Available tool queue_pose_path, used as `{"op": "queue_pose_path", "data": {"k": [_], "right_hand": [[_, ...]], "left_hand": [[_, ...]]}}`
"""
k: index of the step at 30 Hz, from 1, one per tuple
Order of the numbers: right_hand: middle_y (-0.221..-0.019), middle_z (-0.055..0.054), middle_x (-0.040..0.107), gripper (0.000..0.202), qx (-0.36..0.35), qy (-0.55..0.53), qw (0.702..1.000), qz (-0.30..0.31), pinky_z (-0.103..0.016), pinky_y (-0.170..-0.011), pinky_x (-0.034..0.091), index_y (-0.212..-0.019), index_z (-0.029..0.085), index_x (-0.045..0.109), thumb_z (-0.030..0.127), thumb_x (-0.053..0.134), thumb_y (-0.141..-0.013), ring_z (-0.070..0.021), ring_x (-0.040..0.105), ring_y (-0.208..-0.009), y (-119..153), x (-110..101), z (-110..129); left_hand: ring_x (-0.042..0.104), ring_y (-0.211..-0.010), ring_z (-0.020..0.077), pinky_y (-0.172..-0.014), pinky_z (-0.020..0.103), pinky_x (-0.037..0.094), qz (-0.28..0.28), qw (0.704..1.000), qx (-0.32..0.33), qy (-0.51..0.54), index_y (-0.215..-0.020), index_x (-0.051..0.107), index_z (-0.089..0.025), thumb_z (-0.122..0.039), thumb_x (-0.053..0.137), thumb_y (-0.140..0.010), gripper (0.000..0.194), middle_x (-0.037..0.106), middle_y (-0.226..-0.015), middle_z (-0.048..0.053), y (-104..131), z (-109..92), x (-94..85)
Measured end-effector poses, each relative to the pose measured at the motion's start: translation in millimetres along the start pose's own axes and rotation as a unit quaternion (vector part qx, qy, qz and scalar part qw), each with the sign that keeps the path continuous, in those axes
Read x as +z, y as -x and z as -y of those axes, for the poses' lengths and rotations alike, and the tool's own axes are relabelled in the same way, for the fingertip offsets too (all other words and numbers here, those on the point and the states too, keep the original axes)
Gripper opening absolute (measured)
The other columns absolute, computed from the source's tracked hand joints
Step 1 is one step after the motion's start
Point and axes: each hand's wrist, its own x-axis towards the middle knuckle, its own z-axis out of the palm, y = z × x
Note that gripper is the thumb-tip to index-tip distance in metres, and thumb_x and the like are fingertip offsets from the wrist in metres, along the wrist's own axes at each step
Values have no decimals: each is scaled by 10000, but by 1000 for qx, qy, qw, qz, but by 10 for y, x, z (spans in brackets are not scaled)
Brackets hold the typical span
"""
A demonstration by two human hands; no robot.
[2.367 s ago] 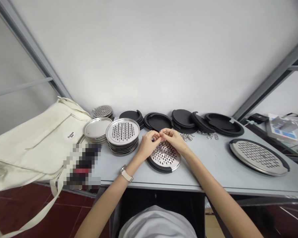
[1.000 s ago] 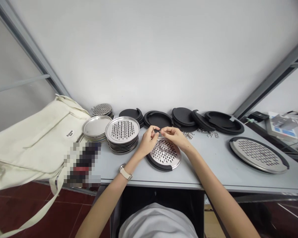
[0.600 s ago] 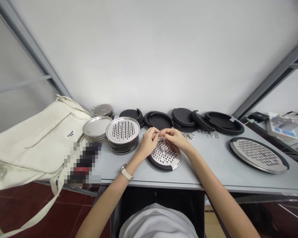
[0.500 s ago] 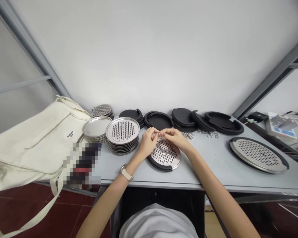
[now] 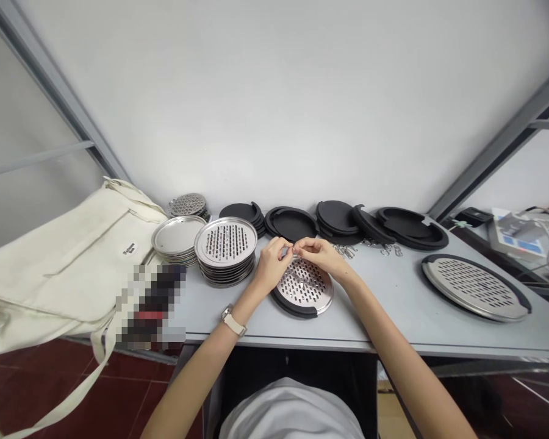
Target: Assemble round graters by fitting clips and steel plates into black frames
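Observation:
A round metal grater disc (image 5: 305, 286) with a black rim piece along its lower left edge lies on the table before me. Over its far edge, my left hand (image 5: 274, 261) and my right hand (image 5: 318, 255) meet, fingertips pinched together. Whatever they grip between them is too small and hidden to name. Small metal rings and clips (image 5: 346, 250) lie just behind my right hand. To the left of my hands stands a stack of grater discs (image 5: 226, 242).
On the grey table (image 5: 375, 317) are plain metal plates (image 5: 178, 235), smaller graters (image 5: 187, 205), black round discs (image 5: 240, 213), black trays (image 5: 293, 224) and a large black-rimmed grater (image 5: 476, 286). A cream bag (image 5: 68, 256) hangs at the left; electrical gear (image 5: 516, 235) sits at the right.
My hands stay nearly in place over the disc's far edge, with only a slight shift of the fingers. The objects on the table have not visibly moved.

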Motion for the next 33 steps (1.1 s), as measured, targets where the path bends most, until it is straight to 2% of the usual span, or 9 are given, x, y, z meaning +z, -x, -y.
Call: {"op": "queue_pose_path", "data": {"k": [4, 9, 16, 18, 23, 26, 29, 33], "right_hand": [[-814, -32, 699, 223, -8, 6, 1000, 1, -318, -785, 479, -809, 172, 699, 384, 708, -739, -184, 631, -789, -9, -8, -19], [-788, -29, 679, 213, -17, 25, 1000, -3, -324, -761, 489, -793, 181, 702, 384, 707, -730, -185, 617, -767, -10, -5, -11], [-860, -33, 613, 158, -38, 58, 997, -19, -303, -720, 478, -732, 175, 714, 331, 710, -706, -171, 583, -755, -6, -10, -9], [-856, -28, 599, 125, -43, 67, 997, -21, -301, -719, 470, -735, 176, 710, 299, 699, -711, -165, 577, -747, -7, -12, -19], [-838, -20, 592, 72, -55, 83, 995, -25, -296, -708, 457, -708, 184, 677, 254, 664, -714, -160, 566, -732, -5, -5, -17], [-846, -20, 598, 67, -60, 86, 994, -22, -295, -709, 455, -710, 187, 670, 246, 640, -718, -160, 568, -738, -1, 1, -5], [-852, -20, 594, 53, -64, 91, 994, -18, -298, -723, 458, -717, 189, 672, 224, 632, -715, -164, 571, -751, 2, 5, 6], [-853, -16, 593, 66, -70, 98, 993, -17, -299, -730, 459, -737, 194, 675, 196, 615, -710, -165, 573, -755, 4, 7, 9]], "left_hand": [[409, -575, 106, -594, 238, 326, 5, 1000, 2, -4, -785, 589, -184, -71, 572, -822, 120, 438, -652, -42, 4, 2, -6], [411, -576, 109, -597, 241, 331, 7, 1000, 2, -6, -775, 584, -187, -90, 564, -830, 113, 440, -649, -41, 6, 2, -3], [404, -574, 114, -599, 244, 328, 11, 1000, -5, -9, -771, 552, -194, -116, 545, -823, 94, 420, -636, -43, 4, -29, 6], [398, -561, 113, -588, 242, 323, 11, 1000, -9, -8, -823, 546, -196, -110, 544, -809, 87, 405, -630, -51, 9, -49, 1], [402, -537, 121, -563, 243, 309, 14, 999, -31, 20, -979, 464, -211, -117, 513, -801, 207, 334, -608, -77, 36, -57, -44], [461, -587, 133, -592, 252, 333, 21, 998, -46, 36, -959, 422, -217, -139, 397, -892, 106, 419, -676, -49, 49, -32, -64], [504, -650, 143, -636, 265, 360, 24, 998, -49, 33, -938, 408, -218, -143, 305, -947, 128, 481, -763, -17, 48, -18, -52], [535, -715, 154, -678, 268, 390, 44, 998, -35, 35, -911, 412, -217, -137, 364, -935, 96, 515, -802, -1, 39, -23, -9]]}}
